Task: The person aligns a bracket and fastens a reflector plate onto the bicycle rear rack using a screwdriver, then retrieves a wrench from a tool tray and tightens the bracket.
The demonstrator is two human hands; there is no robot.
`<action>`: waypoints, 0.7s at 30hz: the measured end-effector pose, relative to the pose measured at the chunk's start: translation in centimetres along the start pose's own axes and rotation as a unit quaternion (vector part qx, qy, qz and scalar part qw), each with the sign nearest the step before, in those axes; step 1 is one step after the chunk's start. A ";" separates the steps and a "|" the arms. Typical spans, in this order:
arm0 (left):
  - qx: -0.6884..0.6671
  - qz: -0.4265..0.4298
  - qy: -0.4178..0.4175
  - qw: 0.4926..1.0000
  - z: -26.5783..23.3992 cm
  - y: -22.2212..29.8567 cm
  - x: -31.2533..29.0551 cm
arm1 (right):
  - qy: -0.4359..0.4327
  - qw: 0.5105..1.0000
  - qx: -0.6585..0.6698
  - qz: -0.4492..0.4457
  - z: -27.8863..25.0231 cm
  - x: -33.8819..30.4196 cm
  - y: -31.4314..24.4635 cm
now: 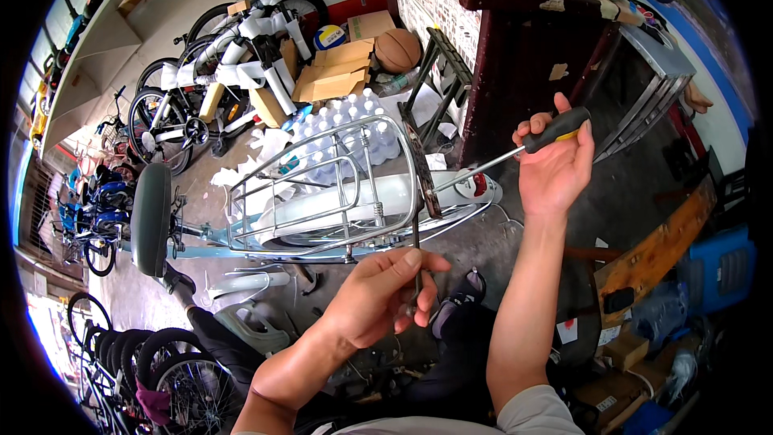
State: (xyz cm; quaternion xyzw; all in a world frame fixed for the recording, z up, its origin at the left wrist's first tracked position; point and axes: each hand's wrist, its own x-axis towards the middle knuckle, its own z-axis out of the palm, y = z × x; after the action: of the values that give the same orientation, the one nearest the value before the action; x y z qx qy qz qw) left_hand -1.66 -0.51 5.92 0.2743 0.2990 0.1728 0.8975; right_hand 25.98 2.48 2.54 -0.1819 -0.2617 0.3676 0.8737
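My right hand (555,165) is closed around the black and yellow handle of a screwdriver (557,130). Its shaft slants down to the left and reaches a dark, worn metal strip (420,163) at the end of a silver bicycle rear rack (322,143). Below the rack, my left hand (386,286) grips a slim dark metal rod-like tool (416,274), upright, its top near the rack's edge; its exact kind cannot be made out. Under the rack is the bicycle's white rear mudguard (366,197) with a red reflector (480,185). The dark saddle (151,217) is at the left.
Packs of water bottles (342,125) stand beyond the rack, near flattened cardboard (334,71) and a basketball (398,50). Partly wrapped bicycles (233,56) lean farther back. A dark red cabinet (523,56) rises ahead on the right. Several tyres (153,354) stand lower left.
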 end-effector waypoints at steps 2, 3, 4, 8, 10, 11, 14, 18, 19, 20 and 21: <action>0.240 0.065 0.035 0.968 -1.2 -1.6 1.6 | 0.001 1.000 -0.001 0.001 0.1 0.0 0.1; 0.318 0.113 0.059 0.940 -2.6 -3.0 3.1 | 0.000 1.000 -0.007 0.002 0.4 0.0 0.3; 0.372 0.157 0.096 0.910 -3.7 -4.1 4.8 | 0.000 1.000 -0.015 0.003 0.3 -0.1 0.4; 0.423 0.253 0.129 0.860 -5.5 -4.9 8.8 | -0.007 1.000 0.018 0.013 0.5 0.0 0.4; 0.415 0.278 0.134 0.856 -5.3 -5.2 9.3 | 0.001 1.000 0.016 0.011 0.3 -0.2 0.4; 0.405 0.269 0.139 0.863 -5.1 -5.3 9.2 | 0.002 1.000 0.015 0.010 0.3 -0.2 0.4; 0.359 0.259 0.159 0.882 -4.8 -5.6 8.2 | -0.003 1.000 0.010 0.010 0.5 -0.1 0.3; 0.274 0.198 0.156 0.928 -4.3 -4.8 5.1 | 0.002 1.000 0.018 0.005 0.6 0.0 0.4; 0.230 0.171 0.134 0.948 -3.8 -4.3 4.3 | 0.003 1.000 0.019 0.004 0.6 -0.1 0.4; 0.232 0.171 0.135 0.948 -3.4 -3.8 3.4 | 0.004 1.000 0.021 0.003 0.5 -0.1 0.4; 0.193 0.127 0.104 0.967 -3.0 -3.2 2.7 | 0.005 1.000 0.013 0.003 0.4 -0.1 0.2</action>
State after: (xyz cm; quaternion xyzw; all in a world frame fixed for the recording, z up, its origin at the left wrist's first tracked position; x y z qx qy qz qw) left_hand -1.04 -0.57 0.80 0.4583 0.3814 0.2525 0.7621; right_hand 25.54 2.59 2.66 -0.1732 -0.2519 0.3724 0.8763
